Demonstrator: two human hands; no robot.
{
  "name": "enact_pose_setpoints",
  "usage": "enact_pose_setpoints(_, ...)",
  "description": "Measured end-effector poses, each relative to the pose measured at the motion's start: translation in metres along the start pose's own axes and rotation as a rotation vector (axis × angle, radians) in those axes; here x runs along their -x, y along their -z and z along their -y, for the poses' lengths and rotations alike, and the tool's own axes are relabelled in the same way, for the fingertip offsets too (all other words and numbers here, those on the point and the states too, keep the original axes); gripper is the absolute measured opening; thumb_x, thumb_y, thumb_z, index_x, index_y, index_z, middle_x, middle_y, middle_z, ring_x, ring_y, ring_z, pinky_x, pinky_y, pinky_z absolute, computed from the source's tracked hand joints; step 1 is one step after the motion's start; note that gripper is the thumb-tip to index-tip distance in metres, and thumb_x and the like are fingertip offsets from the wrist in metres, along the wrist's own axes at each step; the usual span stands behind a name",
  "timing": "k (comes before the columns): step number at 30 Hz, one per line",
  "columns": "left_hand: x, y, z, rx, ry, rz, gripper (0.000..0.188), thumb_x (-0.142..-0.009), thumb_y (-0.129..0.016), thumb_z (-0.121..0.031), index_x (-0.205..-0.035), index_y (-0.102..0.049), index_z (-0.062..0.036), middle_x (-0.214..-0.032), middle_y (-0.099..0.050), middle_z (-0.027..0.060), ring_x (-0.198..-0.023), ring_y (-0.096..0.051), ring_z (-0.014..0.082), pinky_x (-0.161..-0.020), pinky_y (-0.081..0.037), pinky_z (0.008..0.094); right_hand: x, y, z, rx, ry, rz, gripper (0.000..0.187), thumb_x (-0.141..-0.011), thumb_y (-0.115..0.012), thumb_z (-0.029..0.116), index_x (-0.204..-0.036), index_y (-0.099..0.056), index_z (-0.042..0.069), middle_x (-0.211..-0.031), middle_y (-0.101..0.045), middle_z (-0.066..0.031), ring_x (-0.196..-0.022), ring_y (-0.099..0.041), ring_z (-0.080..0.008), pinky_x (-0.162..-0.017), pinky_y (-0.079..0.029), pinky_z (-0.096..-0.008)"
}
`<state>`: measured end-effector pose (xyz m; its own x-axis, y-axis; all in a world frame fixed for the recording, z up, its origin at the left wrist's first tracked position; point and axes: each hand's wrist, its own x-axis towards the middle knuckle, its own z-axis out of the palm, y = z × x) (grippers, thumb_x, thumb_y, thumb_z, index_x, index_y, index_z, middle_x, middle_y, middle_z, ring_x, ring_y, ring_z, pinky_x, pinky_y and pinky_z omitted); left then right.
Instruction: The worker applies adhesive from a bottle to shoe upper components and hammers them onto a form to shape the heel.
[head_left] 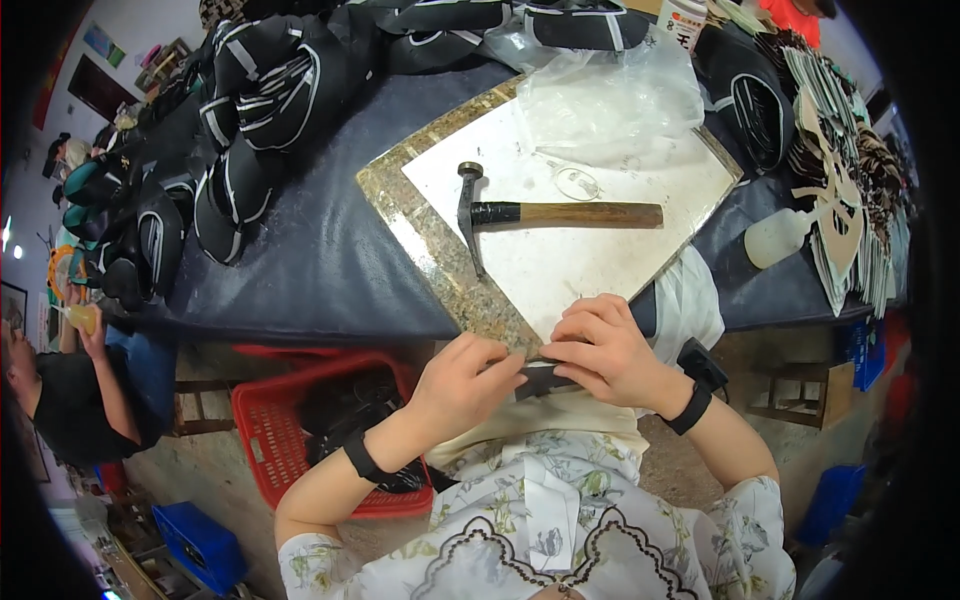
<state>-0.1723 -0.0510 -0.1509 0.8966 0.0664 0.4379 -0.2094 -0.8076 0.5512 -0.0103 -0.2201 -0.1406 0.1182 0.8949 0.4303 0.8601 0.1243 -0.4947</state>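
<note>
Both hands, L (462, 380) & R (600, 350), grip dark strip (543, 379) at slab (440, 250) corner edge; hammer (540, 213) apart.

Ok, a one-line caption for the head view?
Both hands pinch a dark strip at the edge of a stone slab, hammer lying above.

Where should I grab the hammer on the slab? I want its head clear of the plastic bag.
Take the hammer by its bare wooden handle, near the free right end, coming from above: it lies flat, head at the left, nothing covering it.
</note>
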Motion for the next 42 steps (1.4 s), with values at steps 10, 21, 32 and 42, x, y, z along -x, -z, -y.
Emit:
enact_pose_setpoints(10,0.001,0.005,0.009,0.021,-0.043,-0.014,0.035,-0.066,-0.078,-0.007,-0.098,-0.063,-0.0031,-0.088,-0.057,0.0071,-0.076,-0.054,0.0237,-0.062,-0.047,0.0322,-0.023,-0.003,0.002,-0.016,-0.076,0.107,0.02,-0.069,-0.074,0.018,-0.085,-0.065,0.011,-0.084,-0.056,-0.0007,-0.095,-0.054,-0.022,-0.085,-0.036,-0.0381)
enact_pose_setpoints(21,0.0,0.008,0.01,0.064,-0.025,0.055,0.034,-0.068,-0.075,-0.008,-0.1,-0.065,-0.0031,-0.092,-0.057,0.0069,-0.08,-0.054,0.0226,-0.066,-0.047,0.0324,-0.024,-0.006,0.001,0.166,0.099,0.162,0.019,-0.068,-0.064,0.013,-0.087,-0.064,0.009,-0.083,-0.057,-0.0008,-0.09,-0.056,-0.0182,-0.084,-0.037,-0.0357)
enact_pose_setpoints(32,0.005,0.011,0.015,0.03,-0.11,0.078,0.035,-0.068,-0.073,-0.009,-0.101,-0.066,-0.0039,-0.093,-0.057,0.0064,-0.083,-0.053,0.0227,-0.069,-0.048,0.0329,-0.021,-0.003,-0.013,0.117,0.27,0.16,0.017,-0.071,-0.062,0.013,-0.088,-0.065,0.012,-0.086,-0.059,0.0018,-0.094,-0.058,-0.0147,-0.083,-0.039,-0.0311)
enact_pose_setpoints(42,0.006,0.01,0.018,-0.006,-0.15,0.099,0.042,-0.062,-0.068,-0.008,-0.104,-0.066,-0.0047,-0.091,-0.055,0.005,-0.081,-0.052,0.0217,-0.069,-0.048,0.0313,-0.021,-0.007,-0.016,0.017,0.197,0.172,0.016,-0.072,-0.061,0.012,-0.088,-0.064,0.012,-0.088,-0.059,0.0012,-0.094,-0.057,-0.0149,-0.082,-0.039,-0.0313)
